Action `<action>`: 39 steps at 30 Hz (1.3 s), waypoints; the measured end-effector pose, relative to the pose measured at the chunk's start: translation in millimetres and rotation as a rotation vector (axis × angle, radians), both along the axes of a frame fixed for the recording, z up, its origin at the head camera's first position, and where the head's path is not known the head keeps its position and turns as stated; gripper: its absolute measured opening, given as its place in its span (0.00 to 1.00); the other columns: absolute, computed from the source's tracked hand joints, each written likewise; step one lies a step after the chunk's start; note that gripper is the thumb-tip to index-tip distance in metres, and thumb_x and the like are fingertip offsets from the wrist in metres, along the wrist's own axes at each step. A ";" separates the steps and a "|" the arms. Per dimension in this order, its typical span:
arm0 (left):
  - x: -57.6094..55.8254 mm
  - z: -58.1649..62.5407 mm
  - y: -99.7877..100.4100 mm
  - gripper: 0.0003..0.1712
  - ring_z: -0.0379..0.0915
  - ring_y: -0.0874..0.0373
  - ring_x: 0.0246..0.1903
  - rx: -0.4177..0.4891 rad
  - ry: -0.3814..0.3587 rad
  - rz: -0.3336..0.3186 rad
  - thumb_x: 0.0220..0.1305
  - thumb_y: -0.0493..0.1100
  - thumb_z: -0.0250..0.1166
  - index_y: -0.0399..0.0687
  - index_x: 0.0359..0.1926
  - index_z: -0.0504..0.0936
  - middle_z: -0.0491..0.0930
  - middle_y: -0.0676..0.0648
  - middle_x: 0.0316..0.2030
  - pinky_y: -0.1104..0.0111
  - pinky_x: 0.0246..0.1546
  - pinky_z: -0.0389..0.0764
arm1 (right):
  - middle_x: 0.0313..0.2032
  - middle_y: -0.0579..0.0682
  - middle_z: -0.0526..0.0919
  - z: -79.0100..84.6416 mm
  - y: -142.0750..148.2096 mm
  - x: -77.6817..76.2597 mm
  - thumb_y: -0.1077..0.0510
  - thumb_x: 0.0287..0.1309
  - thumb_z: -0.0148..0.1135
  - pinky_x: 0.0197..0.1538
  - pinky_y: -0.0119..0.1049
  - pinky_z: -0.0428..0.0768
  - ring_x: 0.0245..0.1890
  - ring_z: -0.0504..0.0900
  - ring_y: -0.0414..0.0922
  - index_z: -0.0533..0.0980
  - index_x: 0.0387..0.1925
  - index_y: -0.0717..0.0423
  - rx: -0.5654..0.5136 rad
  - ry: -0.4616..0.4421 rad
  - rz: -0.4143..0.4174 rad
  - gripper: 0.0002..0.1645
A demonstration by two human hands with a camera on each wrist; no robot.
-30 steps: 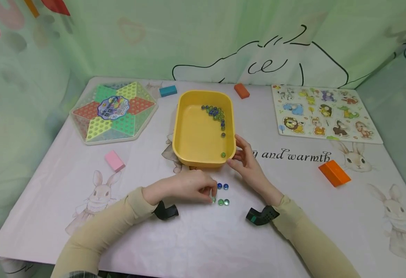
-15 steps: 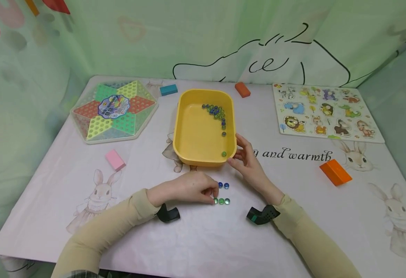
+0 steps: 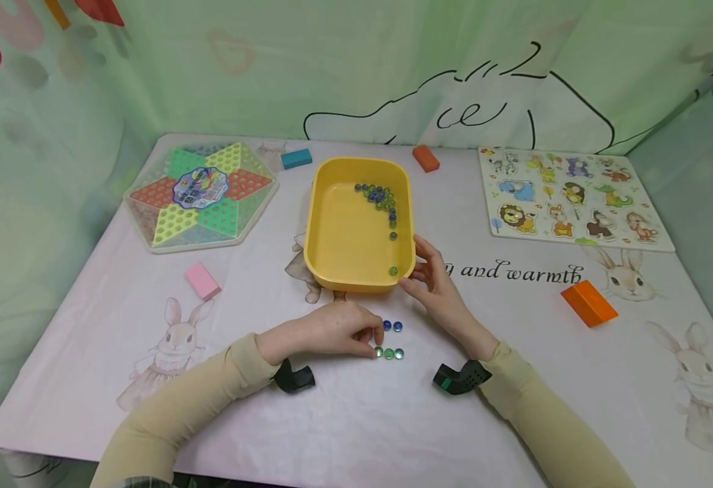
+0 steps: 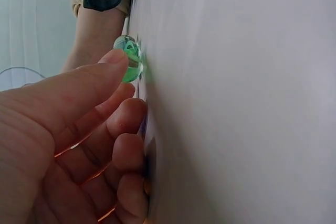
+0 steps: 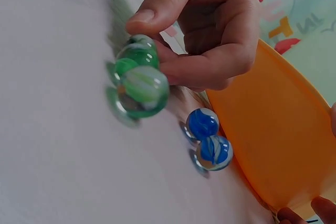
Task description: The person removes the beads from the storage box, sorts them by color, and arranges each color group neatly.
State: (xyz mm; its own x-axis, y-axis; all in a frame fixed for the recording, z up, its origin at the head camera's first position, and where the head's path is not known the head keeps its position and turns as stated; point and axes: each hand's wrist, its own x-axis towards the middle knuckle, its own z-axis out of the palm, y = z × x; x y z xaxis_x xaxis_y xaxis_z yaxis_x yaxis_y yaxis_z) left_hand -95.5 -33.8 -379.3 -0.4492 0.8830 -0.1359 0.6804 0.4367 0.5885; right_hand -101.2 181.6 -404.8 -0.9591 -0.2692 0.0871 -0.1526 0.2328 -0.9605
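Thumb and fingertips of my left hand (image 3: 332,329) pinch a green glass marble (image 4: 131,69) low on the white table. It stands at the left end of a short row with two other green marbles (image 5: 143,92). Just behind this row sit two blue marbles (image 5: 213,152), side by side near my left fingers. Around the near right corner of a yellow tray (image 3: 341,234), my right hand (image 3: 440,291) grips with the thumb in front and fingers along the side. Several blue and green marbles (image 3: 381,196) lie inside the tray, mostly by its far right wall.
At the back left lies a Chinese checkers board (image 3: 200,193); an animal puzzle board (image 3: 566,196) lies at the right. Blocks are scattered about: pink (image 3: 202,281), blue (image 3: 296,158), red-orange (image 3: 426,158) and orange (image 3: 589,303). A green printed curtain (image 3: 240,74) hangs behind the table.
The left hand has brought its green marble slightly right, up close to the other two, then stayed nearly still. The right hand and the tray hold their place.
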 end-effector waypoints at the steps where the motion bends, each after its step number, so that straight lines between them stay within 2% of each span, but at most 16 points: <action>1: -0.1 0.6 -0.6 0.06 0.63 0.70 0.23 0.006 -0.014 0.001 0.57 0.48 0.66 0.54 0.34 0.78 0.70 0.59 0.21 0.79 0.27 0.64 | 0.65 0.58 0.54 0.3 0.0 0.1 0.65 0.60 0.55 0.54 0.24 0.66 0.55 0.67 0.52 0.44 0.71 0.46 0.000 0.000 0.001 0.44; 5: -1.8 6.0 -4.5 0.08 0.64 0.69 0.23 0.033 -0.078 -0.005 0.57 0.46 0.66 0.51 0.36 0.79 0.71 0.58 0.22 0.79 0.28 0.66 | 0.65 0.57 0.54 0.1 -0.1 0.1 0.65 0.60 0.54 0.54 0.23 0.66 0.55 0.67 0.52 0.43 0.71 0.45 -0.005 0.001 0.007 0.44; 9: -8.6 23.3 -7.7 0.11 0.65 0.68 0.23 0.085 -0.116 -0.036 0.56 0.45 0.66 0.47 0.39 0.79 0.72 0.57 0.23 0.78 0.27 0.67 | 0.64 0.58 0.54 -0.6 -0.2 -0.1 0.65 0.60 0.54 0.54 0.22 0.66 0.54 0.68 0.53 0.43 0.71 0.47 -0.013 0.017 0.012 0.44; 12: -17.5 43.7 -7.8 0.12 0.65 0.67 0.24 0.154 -0.094 -0.063 0.56 0.45 0.66 0.44 0.40 0.79 0.72 0.56 0.24 0.78 0.28 0.68 | 0.65 0.58 0.54 -0.1 -0.1 0.3 0.66 0.60 0.54 0.54 0.23 0.66 0.54 0.68 0.53 0.43 0.71 0.48 -0.016 0.023 0.013 0.44; 15: -30.1 65.3 -5.9 0.11 0.65 0.65 0.25 0.187 -0.043 -0.054 0.58 0.45 0.65 0.45 0.40 0.78 0.73 0.54 0.24 0.76 0.29 0.68 | 0.65 0.58 0.54 0.3 0.0 0.7 0.66 0.60 0.54 0.54 0.23 0.66 0.54 0.68 0.53 0.43 0.71 0.48 -0.014 0.020 0.013 0.44; 17: -40.9 76.4 -3.3 0.10 0.67 0.64 0.27 0.168 -0.010 -0.024 0.60 0.46 0.63 0.47 0.41 0.78 0.74 0.54 0.25 0.75 0.32 0.69 | 0.65 0.58 0.54 0.6 -0.1 1.1 0.66 0.60 0.54 0.54 0.23 0.66 0.54 0.68 0.53 0.43 0.71 0.47 -0.012 0.016 0.013 0.44; 20: -60.1 84.5 3.0 0.10 0.68 0.62 0.30 0.111 0.018 0.017 0.62 0.47 0.60 0.48 0.42 0.78 0.75 0.53 0.28 0.73 0.35 0.69 | 0.65 0.58 0.53 0.7 -0.1 1.2 0.65 0.61 0.54 0.54 0.23 0.66 0.55 0.67 0.53 0.43 0.71 0.47 -0.024 0.007 0.017 0.44; 25: -88.3 80.7 18.3 0.11 0.69 0.60 0.34 0.014 -0.003 0.043 0.64 0.47 0.58 0.49 0.44 0.79 0.77 0.51 0.33 0.73 0.38 0.70 | 0.66 0.58 0.52 -0.4 1.4 1.0 0.65 0.61 0.54 0.54 0.22 0.66 0.56 0.67 0.53 0.42 0.71 0.47 -0.026 0.002 0.021 0.44; 30: -108.2 72.6 34.8 0.10 0.68 0.59 0.36 -0.055 -0.015 0.056 0.64 0.45 0.58 0.49 0.44 0.80 0.78 0.51 0.36 0.72 0.38 0.70 | 0.66 0.57 0.53 -0.9 2.4 1.1 0.65 0.61 0.54 0.53 0.21 0.67 0.56 0.67 0.54 0.43 0.71 0.46 -0.026 -0.006 0.020 0.44; 34: -118.0 65.9 44.9 0.07 0.66 0.58 0.39 -0.117 -0.030 0.080 0.63 0.44 0.60 0.52 0.41 0.81 0.76 0.51 0.37 0.71 0.41 0.70 | 0.66 0.57 0.53 -1.0 2.8 1.4 0.65 0.60 0.54 0.53 0.20 0.67 0.55 0.67 0.55 0.43 0.71 0.46 -0.026 -0.007 0.017 0.44; 39: -122.2 56.9 53.7 0.07 0.66 0.57 0.40 -0.219 -0.054 0.024 0.60 0.43 0.63 0.51 0.40 0.81 0.75 0.50 0.38 0.71 0.42 0.69 | 0.65 0.58 0.53 -1.3 2.3 1.7 0.65 0.60 0.54 0.53 0.21 0.67 0.55 0.67 0.55 0.43 0.71 0.46 -0.011 0.002 0.019 0.44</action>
State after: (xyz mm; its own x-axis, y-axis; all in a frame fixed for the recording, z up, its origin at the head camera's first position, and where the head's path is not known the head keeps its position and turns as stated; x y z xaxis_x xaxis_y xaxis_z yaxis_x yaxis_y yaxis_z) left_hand -217.7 19.9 -322.4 -0.4564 0.8192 -0.3473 0.6388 0.5734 0.5130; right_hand -99.5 183.9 -406.1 -0.9536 -0.2867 0.0919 -0.1586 0.2190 -0.9628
